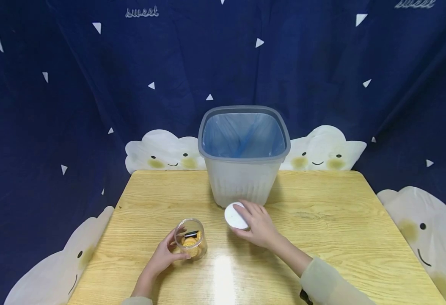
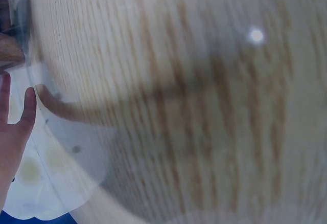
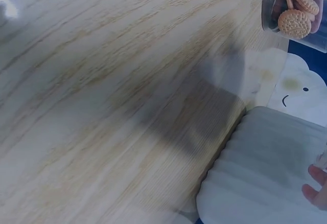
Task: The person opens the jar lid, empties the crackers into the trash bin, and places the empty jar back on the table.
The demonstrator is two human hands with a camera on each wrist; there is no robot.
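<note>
A clear jar (image 1: 202, 250) stands on the table at front left, its top uncovered. Inside lie several round golden cookies (image 1: 191, 242) and a dark sandwich cookie (image 1: 191, 234) with a white filling. My left hand (image 1: 163, 254) grips the jar from its left side, thumb across the near side and the other fingers behind. My right hand (image 1: 259, 224) holds a round white lid (image 1: 235, 216) by its edge, in front of the bin. In the right wrist view only some fingertips (image 3: 312, 189) show at the right edge, with the jar and its cookies at top right.
A whitish waste bin (image 1: 242, 178) with a grey rim and a bluish liner stands at the middle back of the wooden table (image 1: 329, 228). Behind it hangs a dark blue curtain (image 1: 177, 63) with white triangles and smiling clouds.
</note>
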